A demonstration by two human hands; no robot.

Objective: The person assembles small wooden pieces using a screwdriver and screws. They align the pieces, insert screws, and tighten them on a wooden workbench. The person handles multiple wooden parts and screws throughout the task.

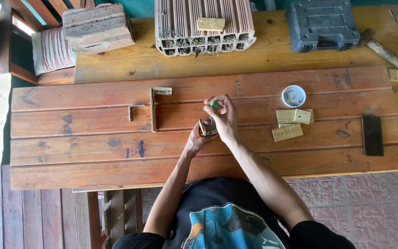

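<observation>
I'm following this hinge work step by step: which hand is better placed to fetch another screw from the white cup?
Probably the right hand: the white cup lies on its side of the boards, but it holds a green-handled tool. The left hand grips the hinge.

I'm working at a table (263,60) of pale, worn wood, with a wide panel of reddish-brown planks (93,138) laid across it (knots and dark stains all over). Under my right side the floor (369,207) is paved in pinkish patterned tiles; to my left are more red planks (33,207). A wooden chair (19,41) with a striped cushion (51,50) stands at the far left corner. Bright daylight washes in from the left edge.
</observation>
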